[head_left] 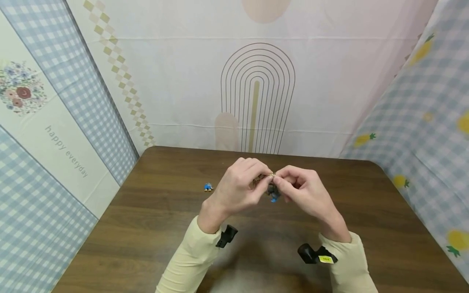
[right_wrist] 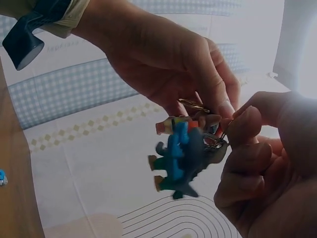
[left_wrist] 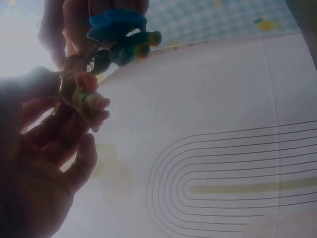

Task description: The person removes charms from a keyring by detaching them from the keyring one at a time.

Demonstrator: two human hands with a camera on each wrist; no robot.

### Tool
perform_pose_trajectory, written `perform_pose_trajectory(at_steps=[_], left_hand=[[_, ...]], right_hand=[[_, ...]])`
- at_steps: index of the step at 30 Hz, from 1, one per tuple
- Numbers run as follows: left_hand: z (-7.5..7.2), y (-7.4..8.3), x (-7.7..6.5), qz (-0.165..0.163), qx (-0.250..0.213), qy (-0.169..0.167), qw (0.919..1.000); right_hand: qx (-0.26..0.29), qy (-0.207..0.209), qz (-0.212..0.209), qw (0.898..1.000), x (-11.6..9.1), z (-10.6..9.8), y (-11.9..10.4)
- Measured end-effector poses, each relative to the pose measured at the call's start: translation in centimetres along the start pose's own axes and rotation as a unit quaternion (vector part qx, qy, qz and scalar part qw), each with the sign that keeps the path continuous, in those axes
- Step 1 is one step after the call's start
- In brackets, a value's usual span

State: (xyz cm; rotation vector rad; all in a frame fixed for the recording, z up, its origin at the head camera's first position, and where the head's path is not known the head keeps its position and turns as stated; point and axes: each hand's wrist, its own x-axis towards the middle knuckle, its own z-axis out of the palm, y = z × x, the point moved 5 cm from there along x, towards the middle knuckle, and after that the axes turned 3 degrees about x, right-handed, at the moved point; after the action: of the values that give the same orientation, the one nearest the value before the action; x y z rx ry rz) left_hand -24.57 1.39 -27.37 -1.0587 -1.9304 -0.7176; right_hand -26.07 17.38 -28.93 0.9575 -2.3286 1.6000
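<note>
My left hand (head_left: 239, 183) and right hand (head_left: 305, 191) meet fingertip to fingertip above the table. In the right wrist view, the left fingers hold a gold key ring (right_wrist: 194, 105), with a small red, yellow and green figurine (right_wrist: 171, 125) hanging just below. A blue and grey figurine charm (right_wrist: 181, 158) dangles beside it from small metal links. Thumb and forefinger of the right hand pinch those metal links (right_wrist: 218, 141) right against the left fingertips. The left wrist view shows the blue charm (left_wrist: 119, 25) in shadow near the right hand.
Another small blue figurine (head_left: 208, 187) sits on the brown wooden table (head_left: 165, 228), left of the hands. Patterned cloths hang behind the table and along both sides. Black wrist cameras (head_left: 311, 254) are strapped at both sleeves.
</note>
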Motion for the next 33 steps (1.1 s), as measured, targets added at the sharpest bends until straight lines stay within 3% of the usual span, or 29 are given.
perform_pose_trajectory(at_steps=[9, 17, 23, 33], left_hand=[[-0.3, -0.3, -0.3, -0.015, -0.016, -0.001, 0.9998], [-0.5, -1.4, -0.5, -0.052, -0.011, 0.018, 0.9984], [-0.7, -1.4, -0.5, -0.054, -0.016, 0.033, 0.9979], [-1.9, -2.5, -0.6, -0.068, -0.103, 0.07, 0.9899]], right_hand=[[0.006, -0.01, -0.046, 0.999, 0.1, 0.1, 0.0], [0.004, -0.035, -0.053, 0.998, -0.1, 0.4, -0.3], [0.013, -0.032, -0.043, 0.998, -0.1, 0.3, -0.1], [0.017, -0.014, -0.009, 1.0, -0.1, -0.3, 0.3]])
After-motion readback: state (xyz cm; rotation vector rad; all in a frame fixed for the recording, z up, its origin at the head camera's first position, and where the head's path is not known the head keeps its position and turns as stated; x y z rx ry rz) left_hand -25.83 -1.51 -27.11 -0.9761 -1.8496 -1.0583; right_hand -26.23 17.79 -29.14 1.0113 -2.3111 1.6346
